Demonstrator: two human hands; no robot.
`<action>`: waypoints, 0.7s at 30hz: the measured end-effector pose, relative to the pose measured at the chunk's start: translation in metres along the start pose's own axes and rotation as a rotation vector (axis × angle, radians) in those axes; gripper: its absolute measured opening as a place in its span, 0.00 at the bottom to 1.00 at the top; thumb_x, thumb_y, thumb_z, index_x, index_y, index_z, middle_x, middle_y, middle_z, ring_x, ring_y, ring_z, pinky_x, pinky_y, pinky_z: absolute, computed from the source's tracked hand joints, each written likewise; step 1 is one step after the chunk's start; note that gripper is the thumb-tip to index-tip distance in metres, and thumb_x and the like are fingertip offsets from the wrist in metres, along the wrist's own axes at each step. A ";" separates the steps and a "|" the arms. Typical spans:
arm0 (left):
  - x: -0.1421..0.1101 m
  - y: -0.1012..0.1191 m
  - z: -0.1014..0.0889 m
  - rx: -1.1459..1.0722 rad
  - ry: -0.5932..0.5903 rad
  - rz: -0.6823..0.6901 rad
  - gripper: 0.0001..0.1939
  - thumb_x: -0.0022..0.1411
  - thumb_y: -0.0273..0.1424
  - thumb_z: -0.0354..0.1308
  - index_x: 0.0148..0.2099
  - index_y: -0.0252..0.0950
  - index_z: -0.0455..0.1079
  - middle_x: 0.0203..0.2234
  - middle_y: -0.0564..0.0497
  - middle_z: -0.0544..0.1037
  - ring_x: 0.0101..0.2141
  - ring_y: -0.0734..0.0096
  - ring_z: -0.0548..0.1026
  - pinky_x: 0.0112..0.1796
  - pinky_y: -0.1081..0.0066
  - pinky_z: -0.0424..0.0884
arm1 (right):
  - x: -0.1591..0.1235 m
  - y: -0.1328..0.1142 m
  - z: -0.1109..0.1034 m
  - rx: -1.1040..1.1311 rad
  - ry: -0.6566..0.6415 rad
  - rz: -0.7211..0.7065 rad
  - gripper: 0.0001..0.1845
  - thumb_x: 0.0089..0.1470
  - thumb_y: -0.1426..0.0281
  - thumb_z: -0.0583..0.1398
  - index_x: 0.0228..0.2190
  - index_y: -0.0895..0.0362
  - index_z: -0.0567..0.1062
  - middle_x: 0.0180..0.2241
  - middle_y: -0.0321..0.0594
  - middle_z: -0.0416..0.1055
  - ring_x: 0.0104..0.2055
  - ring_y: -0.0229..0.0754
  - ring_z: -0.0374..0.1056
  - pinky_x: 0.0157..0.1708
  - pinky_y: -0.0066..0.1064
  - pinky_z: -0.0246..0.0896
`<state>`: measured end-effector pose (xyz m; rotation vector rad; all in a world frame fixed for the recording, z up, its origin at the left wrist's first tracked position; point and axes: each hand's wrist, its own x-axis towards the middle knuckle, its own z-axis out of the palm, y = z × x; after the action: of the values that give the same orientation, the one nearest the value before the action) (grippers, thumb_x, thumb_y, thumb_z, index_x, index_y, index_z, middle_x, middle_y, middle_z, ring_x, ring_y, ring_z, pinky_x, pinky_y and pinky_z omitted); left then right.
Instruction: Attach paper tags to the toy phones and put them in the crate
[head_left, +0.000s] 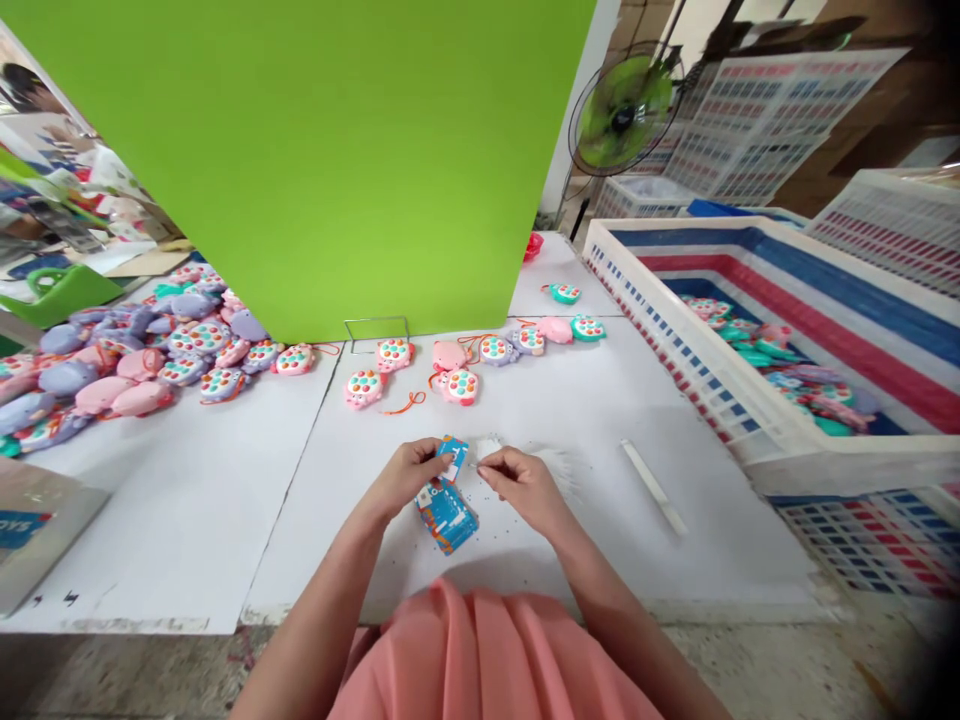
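My left hand point(411, 474) is closed on a small blue printed card point(453, 458), its thumb across the front. Under it, on the white table, lie more blue and orange cards point(448, 518). My right hand point(525, 484) pinches something thin and pale beside the held card's right edge, too small to name. Just behind and to the right of this hand lie fine white strands point(561, 470), partly hidden by it. Tiny dark specks are scattered around the cards.
Animal-shaped toys point(364, 388) with coloured dots stand before a green panel point(360, 180); a large heap point(135, 360) is at left. A white strip point(652, 486) lies at right. Beyond it is a lined white crate point(847, 462) with toys. A fan point(624, 116) stands behind.
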<state>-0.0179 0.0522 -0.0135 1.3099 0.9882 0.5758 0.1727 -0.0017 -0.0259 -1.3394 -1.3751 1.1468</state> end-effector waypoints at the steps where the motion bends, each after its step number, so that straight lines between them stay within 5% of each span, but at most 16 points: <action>1: -0.001 0.002 0.003 -0.028 -0.003 -0.002 0.16 0.53 0.41 0.59 0.35 0.31 0.70 0.23 0.55 0.70 0.25 0.75 0.68 0.28 0.74 0.66 | 0.000 -0.001 0.001 -0.052 0.023 -0.029 0.06 0.49 0.67 0.60 0.26 0.57 0.74 0.20 0.33 0.66 0.22 0.34 0.60 0.22 0.26 0.57; 17: -0.003 0.001 0.022 0.098 0.002 0.113 0.13 0.57 0.38 0.57 0.39 0.33 0.72 0.26 0.52 0.73 0.27 0.74 0.69 0.31 0.73 0.67 | -0.008 -0.007 0.013 -0.693 0.255 -0.291 0.08 0.51 0.74 0.54 0.23 0.55 0.70 0.25 0.39 0.67 0.27 0.38 0.64 0.27 0.28 0.56; 21: -0.007 0.005 0.024 0.101 -0.007 0.167 0.18 0.56 0.39 0.58 0.46 0.33 0.72 0.31 0.49 0.75 0.30 0.73 0.70 0.32 0.73 0.67 | -0.009 -0.006 0.013 -0.541 0.289 -0.263 0.08 0.52 0.72 0.55 0.23 0.55 0.70 0.25 0.38 0.67 0.27 0.38 0.63 0.28 0.28 0.56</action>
<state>0.0003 0.0352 -0.0076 1.4933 0.9174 0.6540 0.1594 -0.0108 -0.0227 -1.5604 -1.6442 0.3941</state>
